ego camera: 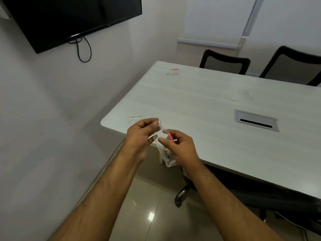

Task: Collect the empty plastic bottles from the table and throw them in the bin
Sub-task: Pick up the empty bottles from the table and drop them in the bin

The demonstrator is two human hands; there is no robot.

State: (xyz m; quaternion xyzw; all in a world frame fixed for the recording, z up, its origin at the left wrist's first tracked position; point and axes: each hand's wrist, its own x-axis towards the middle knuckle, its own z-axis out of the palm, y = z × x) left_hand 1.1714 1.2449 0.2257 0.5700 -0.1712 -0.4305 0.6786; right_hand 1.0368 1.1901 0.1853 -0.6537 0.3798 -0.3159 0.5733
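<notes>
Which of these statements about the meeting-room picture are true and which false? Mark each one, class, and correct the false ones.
1. Both hands hold one clear bottle. True.
2. The screen stands on the table. False: it hangs on the wall.
3. A bottle with a red label lies near the table's far corner. True.
4. The bin stands beside the table. False: no bin is in view.
5. The left hand lies flat on the table. False: its fingers grip the bottle's neck.

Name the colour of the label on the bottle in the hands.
Red, on the clear bottle; head view.
</notes>
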